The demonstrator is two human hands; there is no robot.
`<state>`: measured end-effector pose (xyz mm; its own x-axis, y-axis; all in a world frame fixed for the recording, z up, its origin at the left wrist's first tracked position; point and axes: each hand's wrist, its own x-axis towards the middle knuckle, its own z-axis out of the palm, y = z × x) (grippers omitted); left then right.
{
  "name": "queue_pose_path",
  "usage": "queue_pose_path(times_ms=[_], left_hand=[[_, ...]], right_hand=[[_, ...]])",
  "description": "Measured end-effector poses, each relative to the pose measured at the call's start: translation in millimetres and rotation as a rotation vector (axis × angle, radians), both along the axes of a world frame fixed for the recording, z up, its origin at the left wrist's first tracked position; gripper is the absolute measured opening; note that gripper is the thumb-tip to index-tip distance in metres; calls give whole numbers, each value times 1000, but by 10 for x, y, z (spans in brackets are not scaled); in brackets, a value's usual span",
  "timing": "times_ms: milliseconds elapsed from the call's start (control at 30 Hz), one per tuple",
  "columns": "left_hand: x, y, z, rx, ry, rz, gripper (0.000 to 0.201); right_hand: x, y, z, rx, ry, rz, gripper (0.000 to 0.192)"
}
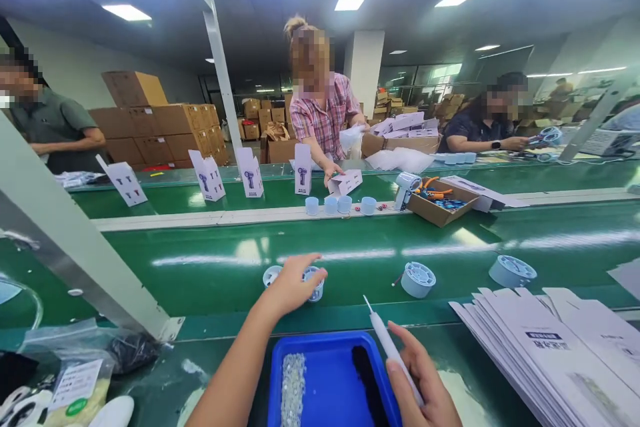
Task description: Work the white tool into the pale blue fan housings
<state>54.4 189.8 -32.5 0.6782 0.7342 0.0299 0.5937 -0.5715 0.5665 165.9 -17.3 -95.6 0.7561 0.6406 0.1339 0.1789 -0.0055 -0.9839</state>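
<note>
My left hand (pixel 295 283) reaches over the green conveyor belt with its fingers apart. Beneath it sits a light-blue round fan housing (pixel 314 288), partly covered by the fingers; whether they touch it I cannot tell. Just left of the hand is another round housing (pixel 273 275). In my right hand (pixel 423 380) is a slim white electric screwdriver (pixel 387 340), its thin tip angled up and to the left. Below both hands lies a blue tray (pixel 327 380) with small clear pieces (pixel 293 387) on its left and small black pieces (pixel 369 383) on its right.
Further right on the belt are two more housings (pixel 419 279) (pixel 513 271). Flat white cartons (pixel 540 347) are stacked at right. A metal post (pixel 100 240) stands at left near plastic bags (pixel 80 373). Across the belt, a person in plaid (pixel 325 110) handles a box.
</note>
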Motion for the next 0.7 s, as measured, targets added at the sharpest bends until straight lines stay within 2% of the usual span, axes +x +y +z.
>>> queue_pose_path(times_ms=[133, 233, 333, 500, 600, 700], left_hand=[[-191, 189, 58, -22, 92, 40, 44], [-311, 282, 19, -84, 227, 39, 47], [-341, 302, -25, -129, 279, 11, 57], [-335, 276, 62, -172, 306, -22, 54], [-393, 259, 190, -186, 326, -30, 57], [-488, 238, 321, -203, 343, -10, 59]], right_hand=[[3, -69, 44, 58, -86, 48, 28], [4, -117, 76, 146, -232, 91, 17], [-43, -115, 131, 253, -218, 183, 10], [-154, 50, 293, 75, -181, 511, 17], [-163, 228, 344, 22, -230, 578, 20], [-133, 351, 296, 41, -211, 613, 20]])
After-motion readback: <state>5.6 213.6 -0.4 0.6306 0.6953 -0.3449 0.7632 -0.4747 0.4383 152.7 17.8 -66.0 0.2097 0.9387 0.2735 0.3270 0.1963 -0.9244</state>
